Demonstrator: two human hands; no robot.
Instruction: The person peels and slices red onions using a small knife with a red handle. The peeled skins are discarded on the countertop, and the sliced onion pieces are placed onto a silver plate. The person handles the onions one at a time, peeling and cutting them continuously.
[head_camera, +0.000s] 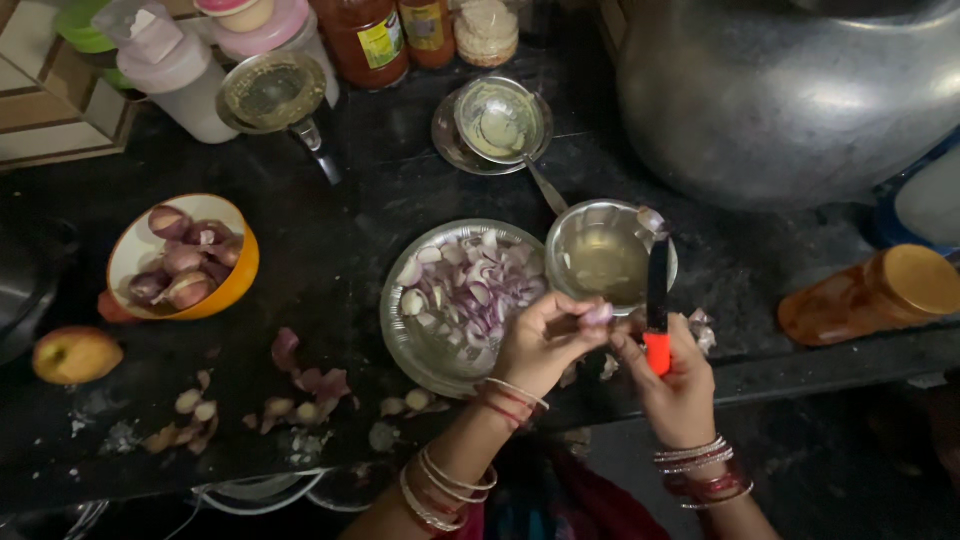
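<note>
Nearby, steel plate (420, 345) of sliced onion (470, 285), orange bowl (240, 275), peels (300, 385)

My one camera sits on the head, looking steeply down and forward at the dark counter (340, 250), close above it, both forearms entering from below.

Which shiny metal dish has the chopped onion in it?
The steel plate just left of the left hand holds the purple onion pieces. The steel bowl beside it holds only liquid, and the farther small dish holds pale paste.
</note>
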